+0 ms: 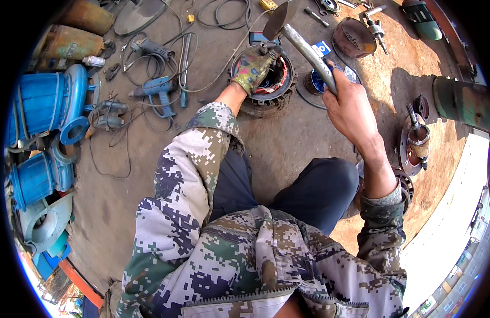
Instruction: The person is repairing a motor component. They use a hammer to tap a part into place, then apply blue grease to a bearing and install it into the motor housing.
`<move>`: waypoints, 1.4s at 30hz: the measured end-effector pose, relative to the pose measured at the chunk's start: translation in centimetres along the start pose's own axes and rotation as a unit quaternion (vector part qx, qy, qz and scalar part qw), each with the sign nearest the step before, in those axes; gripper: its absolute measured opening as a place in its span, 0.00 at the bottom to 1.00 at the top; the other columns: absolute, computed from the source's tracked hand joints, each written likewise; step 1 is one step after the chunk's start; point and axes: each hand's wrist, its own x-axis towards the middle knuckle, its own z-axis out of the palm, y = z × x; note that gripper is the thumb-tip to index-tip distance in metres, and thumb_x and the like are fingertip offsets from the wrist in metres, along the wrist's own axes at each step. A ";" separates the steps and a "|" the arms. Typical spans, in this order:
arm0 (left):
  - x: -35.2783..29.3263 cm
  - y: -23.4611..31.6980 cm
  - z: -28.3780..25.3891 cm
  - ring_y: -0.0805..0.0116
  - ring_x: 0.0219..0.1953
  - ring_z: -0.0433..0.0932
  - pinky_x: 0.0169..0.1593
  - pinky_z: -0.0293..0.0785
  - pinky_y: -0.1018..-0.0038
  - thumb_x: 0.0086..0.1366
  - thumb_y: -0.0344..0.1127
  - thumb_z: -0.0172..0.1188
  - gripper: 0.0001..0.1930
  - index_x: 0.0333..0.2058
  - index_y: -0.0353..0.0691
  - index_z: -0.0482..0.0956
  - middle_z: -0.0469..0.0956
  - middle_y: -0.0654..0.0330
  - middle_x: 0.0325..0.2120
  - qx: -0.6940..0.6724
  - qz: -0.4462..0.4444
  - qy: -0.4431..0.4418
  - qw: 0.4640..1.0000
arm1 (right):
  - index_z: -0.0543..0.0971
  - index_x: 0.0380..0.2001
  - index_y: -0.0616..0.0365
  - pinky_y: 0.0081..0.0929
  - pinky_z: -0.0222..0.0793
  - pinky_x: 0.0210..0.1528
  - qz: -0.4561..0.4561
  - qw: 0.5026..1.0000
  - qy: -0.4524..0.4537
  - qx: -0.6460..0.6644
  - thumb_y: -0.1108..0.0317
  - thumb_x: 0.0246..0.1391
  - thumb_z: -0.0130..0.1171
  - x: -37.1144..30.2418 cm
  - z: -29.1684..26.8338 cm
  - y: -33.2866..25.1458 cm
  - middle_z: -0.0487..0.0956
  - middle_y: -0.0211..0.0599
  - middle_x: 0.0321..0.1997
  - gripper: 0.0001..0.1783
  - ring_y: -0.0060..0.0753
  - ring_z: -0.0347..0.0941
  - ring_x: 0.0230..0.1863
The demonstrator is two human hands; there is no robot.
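Note:
My right hand (351, 108) is closed around the metal handle of a hammer (308, 50), raised with its dark head up and to the left. My left hand (254, 68), in a paint-stained glove, is over a round motor housing (263, 98) on the ground. Its fingers are curled around a short dark piece at the rim, which I cannot make out. Inside the housing, reddish and white edging shows beside the glove. Just right of the housing stands a small tin (315, 82) with blue inside, partly behind my right hand and the hammer.
A blue heat gun (157, 94), a grinder (149, 47) and tangled cables lie to the left. Large blue pumps (43, 106) line the left edge. A rusty round pan (353, 37) sits at the far right, and a shaft with a flange (416, 138) lies nearer on that side.

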 end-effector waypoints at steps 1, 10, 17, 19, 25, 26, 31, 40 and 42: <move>-0.2 0.6 -0.8 0.75 0.37 0.78 0.43 0.75 0.71 0.73 0.47 0.67 0.16 0.47 0.39 0.87 0.86 0.66 0.35 0.015 0.022 0.002 1.000 | 0.74 0.59 0.69 0.55 0.72 0.50 0.009 1.000 0.005 0.020 0.71 0.60 0.56 -0.7 0.3 0.0 0.79 0.69 0.36 0.24 0.69 0.78 0.46; 1.2 0.2 -2.9 0.73 0.36 0.81 0.43 0.77 0.69 0.70 0.46 0.67 0.17 0.42 0.35 0.87 0.87 0.61 0.33 -0.065 -0.036 -0.076 0.994 | 0.76 0.49 0.65 0.46 0.73 0.37 0.119 0.983 0.011 0.140 0.69 0.61 0.57 -3.6 2.4 0.4 0.78 0.62 0.26 0.15 0.64 0.79 0.30; 1.5 -1.5 -4.6 0.61 0.40 0.85 0.48 0.77 0.63 0.69 0.51 0.67 0.20 0.45 0.38 0.87 0.88 0.53 0.37 0.132 0.028 -0.058 0.989 | 0.76 0.53 0.64 0.48 0.72 0.39 0.082 0.990 -0.005 0.119 0.69 0.62 0.58 -3.1 2.4 -0.7 0.78 0.63 0.29 0.18 0.67 0.79 0.35; 1.1 1.6 -3.0 0.56 0.41 0.85 0.49 0.77 0.62 0.68 0.53 0.67 0.22 0.46 0.38 0.87 0.88 0.50 0.38 0.118 -0.015 -0.059 0.991 | 0.76 0.53 0.64 0.50 0.72 0.40 0.061 0.993 0.013 0.100 0.69 0.62 0.58 -3.0 1.8 -0.4 0.79 0.63 0.30 0.18 0.69 0.78 0.37; 1.9 -0.6 -2.9 0.51 0.44 0.85 0.51 0.78 0.62 0.69 0.52 0.65 0.21 0.49 0.42 0.87 0.88 0.49 0.41 0.117 0.015 -0.045 0.992 | 0.74 0.53 0.67 0.57 0.72 0.44 -0.036 0.998 0.040 0.007 0.72 0.61 0.57 -0.4 1.0 -2.4 0.80 0.65 0.32 0.18 0.71 0.78 0.40; 1.8 -0.3 -2.5 0.51 0.44 0.85 0.51 0.78 0.62 0.70 0.50 0.65 0.19 0.49 0.43 0.87 0.88 0.50 0.41 0.142 -0.002 -0.041 0.989 | 0.72 0.55 0.68 0.59 0.72 0.46 -0.050 0.998 -0.006 -0.040 0.73 0.60 0.56 0.4 1.0 -1.6 0.81 0.64 0.32 0.20 0.71 0.78 0.40; 1.4 -0.2 -2.4 0.55 0.48 0.84 0.53 0.77 0.63 0.72 0.46 0.63 0.14 0.49 0.48 0.87 0.87 0.55 0.44 0.116 0.074 -0.078 0.987 | 0.70 0.62 0.70 0.59 0.72 0.46 -0.018 1.000 -0.014 -0.011 0.72 0.60 0.56 1.2 0.7 -2.0 0.81 0.66 0.33 0.27 0.71 0.79 0.41; 2.2 -3.4 -3.0 0.60 0.46 0.84 0.51 0.78 0.65 0.73 0.43 0.62 0.13 0.47 0.44 0.87 0.88 0.57 0.43 0.148 0.114 -0.047 0.981 | 0.71 0.60 0.71 0.61 0.72 0.46 -0.039 0.999 0.011 -0.023 0.72 0.60 0.55 1.4 0.3 -2.5 0.80 0.68 0.32 0.25 0.72 0.78 0.40; 2.3 -1.5 -1.7 0.52 0.50 0.84 0.53 0.77 0.61 0.73 0.53 0.61 0.18 0.48 0.47 0.87 0.87 0.53 0.46 0.085 0.051 -0.049 0.994 | 0.72 0.58 0.70 0.61 0.72 0.46 -0.038 0.998 0.025 -0.051 0.72 0.60 0.55 1.3 0.3 -1.7 0.81 0.67 0.32 0.24 0.72 0.78 0.41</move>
